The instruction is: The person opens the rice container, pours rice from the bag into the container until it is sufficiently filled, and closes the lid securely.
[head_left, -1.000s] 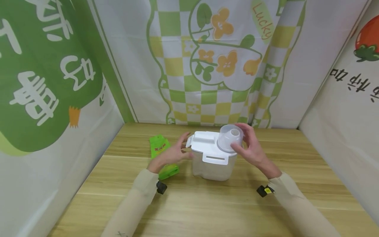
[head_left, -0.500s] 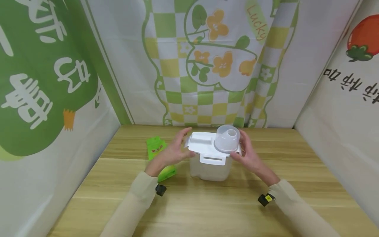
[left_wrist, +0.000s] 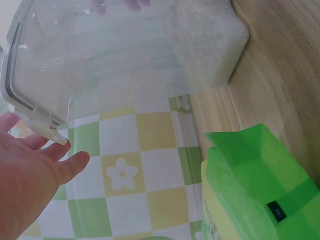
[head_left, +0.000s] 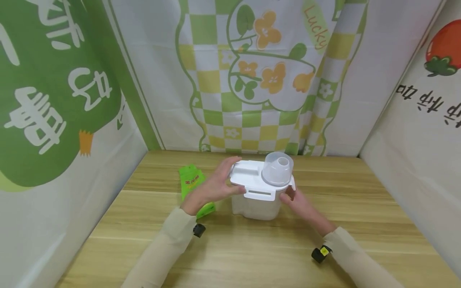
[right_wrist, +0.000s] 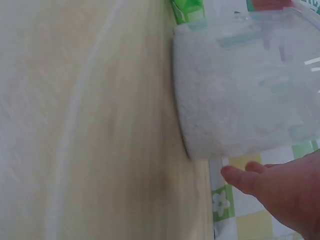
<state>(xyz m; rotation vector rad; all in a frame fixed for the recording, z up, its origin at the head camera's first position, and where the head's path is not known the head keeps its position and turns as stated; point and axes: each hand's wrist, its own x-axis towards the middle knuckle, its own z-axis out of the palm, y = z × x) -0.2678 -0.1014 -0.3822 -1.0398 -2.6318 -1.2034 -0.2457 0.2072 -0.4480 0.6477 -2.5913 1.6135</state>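
A clear container with a white lid stands upright on the table, a domed clear cap on the lid's right part. My left hand grips the lid's left end, thumb at the front edge; in the left wrist view, this hand's fingers touch the side latch. At the right end, my right hand has its thumb at the container's front corner, other fingers partly hidden below a tilted-out latch. The right wrist view shows this hand beside the container, its fingers fairly straight.
A green packet lies on the wooden table left of the container, partly covered by my left hand and wrist. Behind the table hangs a checked curtain, with printed fabric walls at both sides.
My left hand has moved in onto the lid's left end, and the latch there no longer sticks out as far. My right hand has dropped from beside the cap to below the right latch.
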